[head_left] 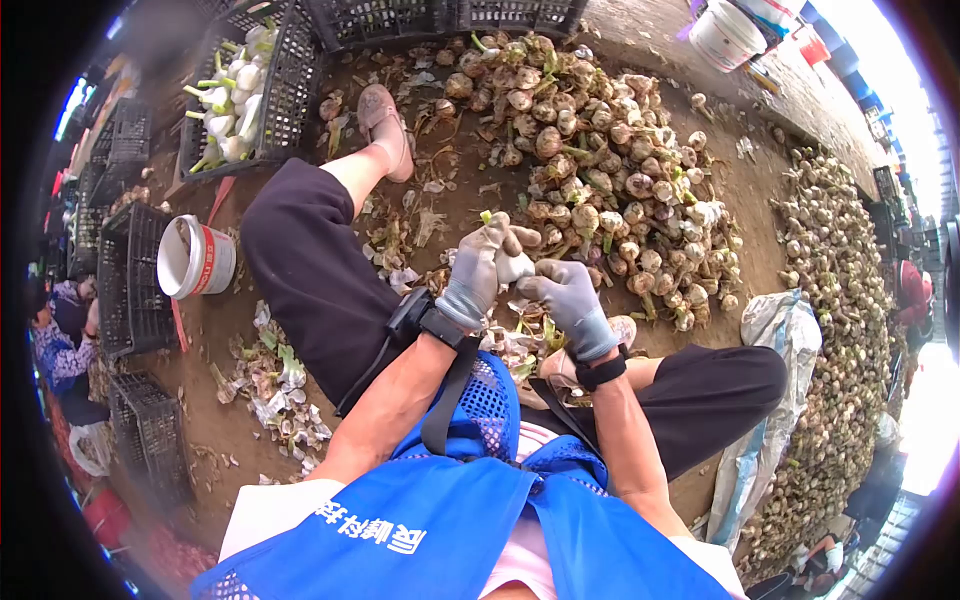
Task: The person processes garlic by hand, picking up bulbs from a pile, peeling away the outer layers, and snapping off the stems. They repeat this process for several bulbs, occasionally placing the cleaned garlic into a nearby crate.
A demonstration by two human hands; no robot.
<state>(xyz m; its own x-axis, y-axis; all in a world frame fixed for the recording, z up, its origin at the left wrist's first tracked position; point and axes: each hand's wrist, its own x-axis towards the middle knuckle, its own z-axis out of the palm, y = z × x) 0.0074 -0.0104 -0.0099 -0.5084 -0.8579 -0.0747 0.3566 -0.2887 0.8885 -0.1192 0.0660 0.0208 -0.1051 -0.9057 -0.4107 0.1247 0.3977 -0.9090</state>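
A white garlic bulb [515,267] with a short green stem is held up between my gloved hands. My left hand [482,262] is closed around it, the stem tip poking out above the fingers. My right hand [573,303] has its fingers bent in a pinch against the bulb's right side; whether loose skin is between them is hidden. Just beyond my hands lies a big heap of unpeeled garlic [630,190] with dry roots and stems. Peeled skins [510,345] are scattered on the ground below my hands.
At upper left, a black crate [285,110] holds cleaned white garlic [235,105]. A white bucket [212,258] stands near my left knee. More black crates [135,275] line the left. A woven sack [775,370] and a long garlic pile [840,300] are at right. A person [65,340] sits far left.
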